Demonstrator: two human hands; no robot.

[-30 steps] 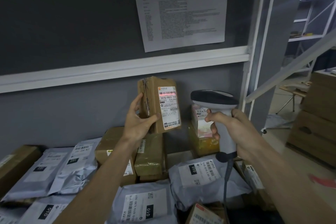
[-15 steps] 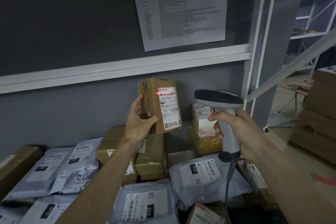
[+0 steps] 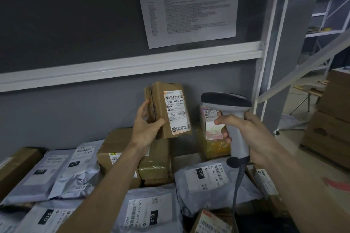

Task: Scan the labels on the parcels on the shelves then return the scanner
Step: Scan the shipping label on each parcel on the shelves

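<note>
My left hand (image 3: pixel 145 128) grips a small brown cardboard parcel (image 3: pixel 161 106) upright above the shelf, its white label (image 3: pixel 176 111) facing me. My right hand (image 3: pixel 244 134) holds the grey handle of a barcode scanner (image 3: pixel 227 102), whose dark head points left toward the parcel from a short gap. The scanner's cable (image 3: pixel 236 185) hangs down in front of the pile. No red scan line shows on the label. Grey mailer bags (image 3: pixel 206 181) and brown boxes (image 3: pixel 115 145) with labels lie on the shelf below.
A white shelf rail (image 3: pixel 132 64) runs across above the parcels, and a printed sheet (image 3: pixel 187 4) hangs on the dark panel. A white upright post (image 3: pixel 265 73) stands at right. Stacked cartons (image 3: pixel 329 119) sit on the floor beyond, and more shelving (image 3: pixel 329 11) lies farther back.
The red scan light on the parcel's label has gone out. The scanner and my right hand have shifted slightly right, and the parcel stays held in place.
</note>
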